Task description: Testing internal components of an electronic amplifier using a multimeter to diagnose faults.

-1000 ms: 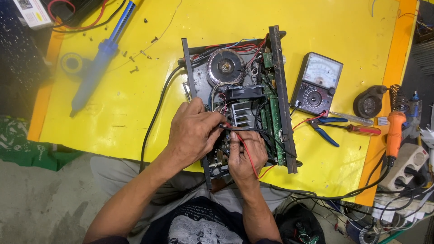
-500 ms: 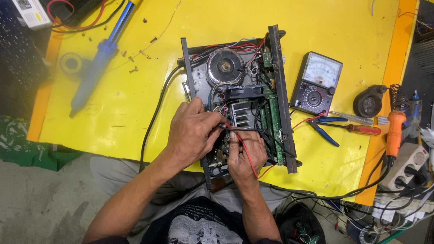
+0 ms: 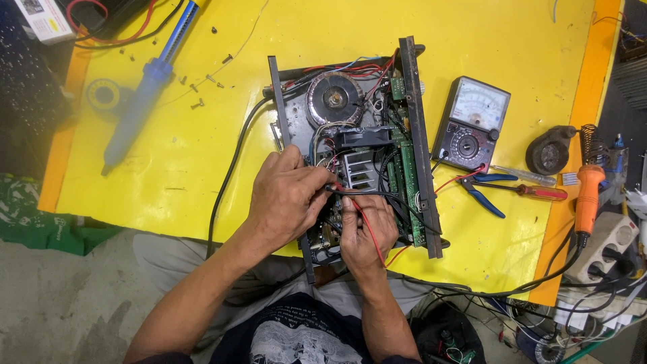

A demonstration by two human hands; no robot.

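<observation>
A: Left hand is down inside the open chassis, fingers curled and pinched on what looks like the black probe, tip pressed among the parts just left of the finned heat sink.

B: And the right hand sits right beside it, nearer the body, closed around the red probe, with the red lead running back over the knuckles.

A: So I'd call this the probing step: both tips on the board, a reading being taken. Where's the chassis?

B: Middle of the yellow desk, lid off, round transformer at the far end, green circuit board along its right wall.

A: The analogue meter lies just to the right, leads trailing toward it.

B: Judging from that, the next move calls for steady tips and a glance across at the needle, no slipping onto neighbouring pins.

A: Farther out: blue-handled pliers and a red screwdriver, an orange soldering iron at the right edge.

B: And a blue desoldering pump far left, with loose screws beside it.
</observation>
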